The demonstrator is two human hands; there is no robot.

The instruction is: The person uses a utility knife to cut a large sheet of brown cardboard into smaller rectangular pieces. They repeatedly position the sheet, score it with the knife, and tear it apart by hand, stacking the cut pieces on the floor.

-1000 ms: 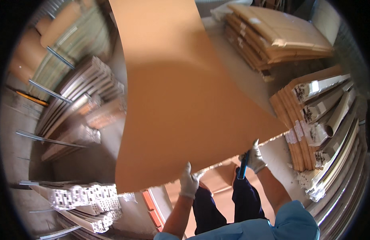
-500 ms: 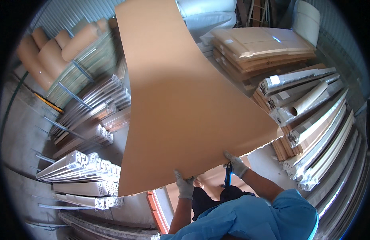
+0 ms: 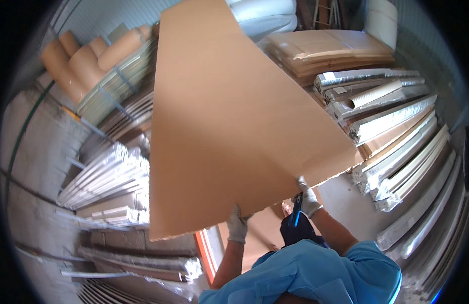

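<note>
A large brown cardboard sheet (image 3: pixel 229 116) stretches away in front of me, its ragged near edge held in both gloved hands. My left hand (image 3: pixel 238 226) grips that edge left of centre, thumb lying on top and fingers mostly hidden underneath. Farther right, my right hand (image 3: pixel 309 200) clasps the same edge, its thumb also on top. A slim black and blue tool (image 3: pixel 296 210) is in the right hand too, hanging below the edge; its exact kind is not plain.
Wrapped long profiles (image 3: pixel 110 177) lie on racks at left, with brown paper rolls (image 3: pixel 82 76) beyond. Right of the sheet are a flat cardboard stack (image 3: pixel 331 45), bundled long profiles (image 3: pixel 397 119) and a cardboard tube (image 3: pixel 374 93). An orange-edged frame (image 3: pixel 204 256) stands near my left arm.
Both hands, still gripping the sheet, have shifted slightly right in the picture. The left racks and rolls appear farther right, and the right-hand stacks have shifted up and left.
</note>
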